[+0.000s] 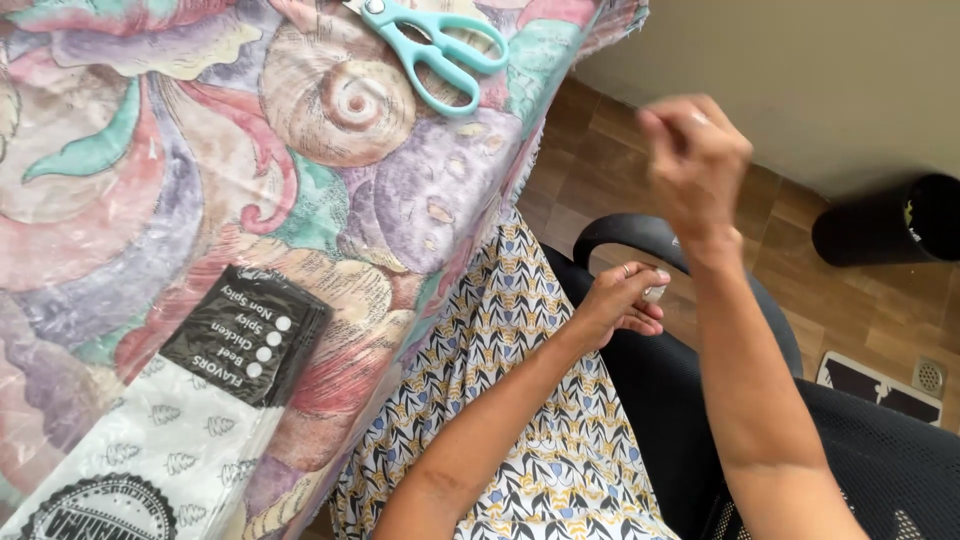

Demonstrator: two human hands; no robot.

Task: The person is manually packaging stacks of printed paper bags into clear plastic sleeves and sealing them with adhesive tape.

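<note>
The left hand [622, 300] rests low over the lap, on the patterned dress of white cloth with yellow and blue leaf marks [540, 400], just beside the curved black armrest of the office chair [640, 232]. Its fingers [640, 315] are curled together around a small pale object [655, 293], of which only a corner shows at the hand's 3 o'clock edge; what the object is cannot be told. A ring sits on one finger.

The right hand [695, 165] is raised at 1 o'clock from the left hand, well apart from it and blurred. Its fingertips [660, 125] are pinched together toward 11 o'clock; whether anything is caught between them cannot be told.

At 9 o'clock from both hands stands the counter under a cloth printed with large shells in pink, purple and teal [200, 170]. On the cloth, at the picture's 12 o'clock edge, lie light turquoise plastic-handled scissors [440, 50], closed. At 7 o'clock lies a stack of flat white paper bags with small leaf prints and a black printed panel [180, 420].

On the brown tiled floor [850, 300] at 3 o'clock lies a black cylinder [885, 222] against the cream wall [780, 70].
</note>
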